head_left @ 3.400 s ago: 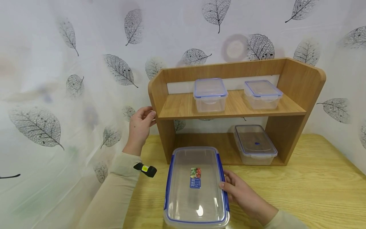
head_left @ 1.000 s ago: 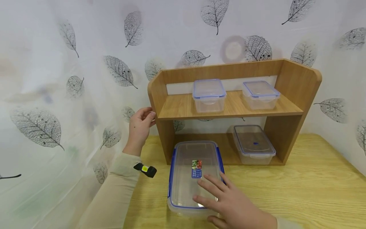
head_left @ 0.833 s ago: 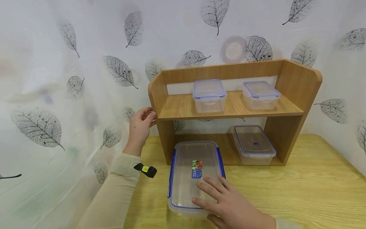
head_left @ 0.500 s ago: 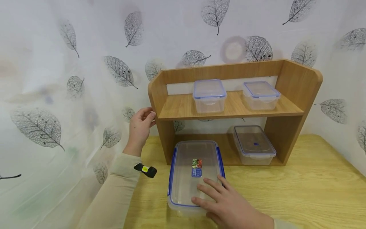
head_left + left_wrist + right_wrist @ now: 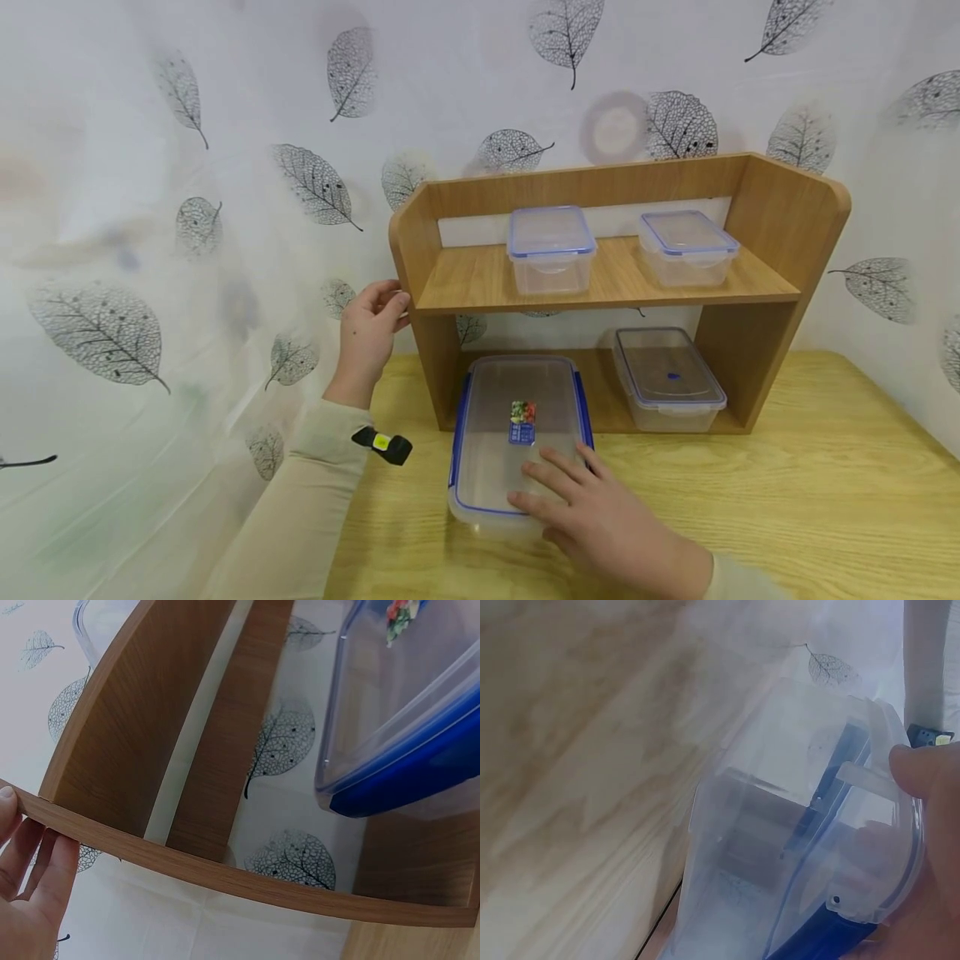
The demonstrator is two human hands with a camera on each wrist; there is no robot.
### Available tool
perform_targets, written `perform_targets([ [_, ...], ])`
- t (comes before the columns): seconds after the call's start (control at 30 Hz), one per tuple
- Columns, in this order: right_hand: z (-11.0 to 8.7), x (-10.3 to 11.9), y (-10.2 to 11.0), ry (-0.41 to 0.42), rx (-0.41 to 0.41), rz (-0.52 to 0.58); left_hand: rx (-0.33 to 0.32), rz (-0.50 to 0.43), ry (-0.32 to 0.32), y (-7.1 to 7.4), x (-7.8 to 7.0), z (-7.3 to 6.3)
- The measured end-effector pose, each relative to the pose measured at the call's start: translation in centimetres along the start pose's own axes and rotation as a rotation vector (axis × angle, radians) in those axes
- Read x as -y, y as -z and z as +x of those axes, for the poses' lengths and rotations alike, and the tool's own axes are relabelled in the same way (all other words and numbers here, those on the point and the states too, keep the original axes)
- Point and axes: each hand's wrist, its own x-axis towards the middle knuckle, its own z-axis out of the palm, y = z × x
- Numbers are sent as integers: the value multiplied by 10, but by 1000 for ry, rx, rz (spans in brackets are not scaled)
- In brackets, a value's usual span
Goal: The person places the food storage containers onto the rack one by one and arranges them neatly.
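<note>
In the head view my left hand (image 5: 367, 333) grips the left edge of a two-tier wooden shelf (image 5: 607, 300), and the left wrist view shows fingers (image 5: 56, 874) bent behind the board. A large clear food storage box (image 5: 498, 475) with blue side latches and a produce label lies partly inside the lower left bay, its near end jutting out. My right hand (image 5: 607, 517) rests spread fingers on the lid's near right corner. In the right wrist view its thumb (image 5: 919, 769) touches the box's near end by a clear latch.
Two small lidded boxes stand on the upper tier, one left (image 5: 551, 250) and one right (image 5: 687, 248). A medium box (image 5: 667, 379) occupies the lower right bay, beside the right panel. A wood-grain table (image 5: 802, 500) lies under the shelf, with a leaf-print sheet (image 5: 225, 167) behind.
The large box has slid farther into the lower bay. My right hand moved from gripping its right side to lying on the near corner, then forward with it. My left hand stayed put.
</note>
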Motion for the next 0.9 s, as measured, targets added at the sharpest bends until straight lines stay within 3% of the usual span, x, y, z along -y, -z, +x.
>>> perform_targets([
  [0.9, 14, -27, -5, -153, 52, 12, 2, 11, -5, 0, 1, 0],
])
